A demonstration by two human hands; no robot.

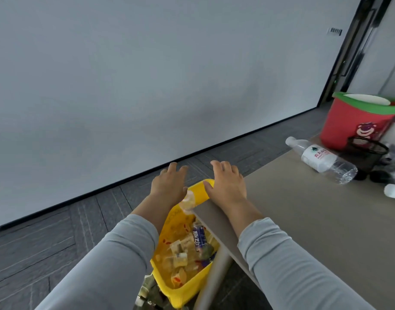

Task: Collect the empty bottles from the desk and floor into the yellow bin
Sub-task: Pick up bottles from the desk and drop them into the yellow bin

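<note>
Two hands, mine: left hand (pixel 169 183) and right hand (pixel 228 184) spread wide, empty, above yellow bin (pixel 185 289) holding bottles. One bottle (pixel 322 161) lies sideways on counter (pixel 304 220).

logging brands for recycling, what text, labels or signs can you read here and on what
"农夫山泉", red, on the white label of the clear bottle lying on the desk.
"脉动", white on blue, on a bottle in the yellow bin.
Wall plate: bars only, unreadable.
Red bucket: bear picture, no words.
</note>
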